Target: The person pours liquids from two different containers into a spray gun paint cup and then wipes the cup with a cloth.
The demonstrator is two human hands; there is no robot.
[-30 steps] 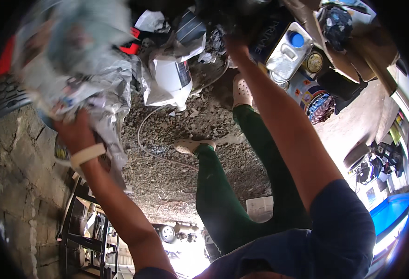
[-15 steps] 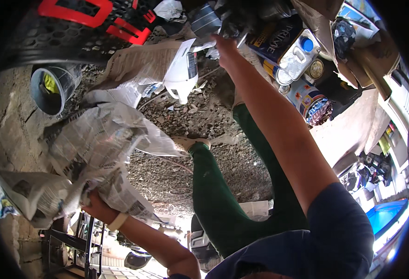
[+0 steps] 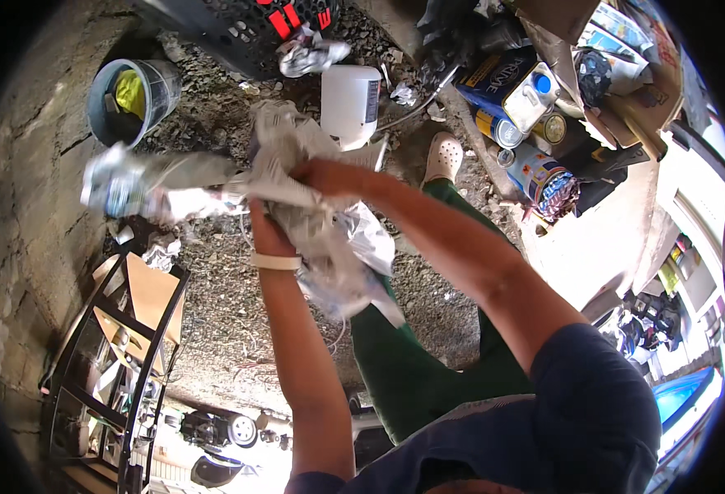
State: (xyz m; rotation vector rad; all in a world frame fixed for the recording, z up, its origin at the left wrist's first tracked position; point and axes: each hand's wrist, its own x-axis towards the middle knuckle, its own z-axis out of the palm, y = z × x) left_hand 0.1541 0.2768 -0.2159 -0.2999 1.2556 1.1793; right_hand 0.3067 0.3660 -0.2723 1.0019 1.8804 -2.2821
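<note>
A loose bunch of crumpled newspaper [image 3: 317, 247] is gathered in front of me, blurred by motion. My left hand [image 3: 270, 232], with a white band at its wrist, grips it from below, its fingers partly hidden by the paper. Just above and to the right, my right hand [image 3: 325, 177] closes on the upper part of the same bunch. One strip of paper sticks out far to the left and ends in a smeared, colourful piece. Just beyond my right hand stands a white plastic jug [image 3: 350, 103], its lower part partly covered by paper.
At the far left lies a grey bucket [image 3: 103, 103] with a yellow item inside. A black perforated crate [image 3: 231, 37] is at the top. Paint cans [image 3: 535, 169] and a blue-and-white metal can [image 3: 527, 95] lie right. A black metal frame [image 3: 123, 321] stands lower left, on gravelly ground.
My right hand has come back from the far pile onto the newspaper. My left hand has moved up and right, carrying the sheets, which are now bunched together. The white jug is more exposed.
</note>
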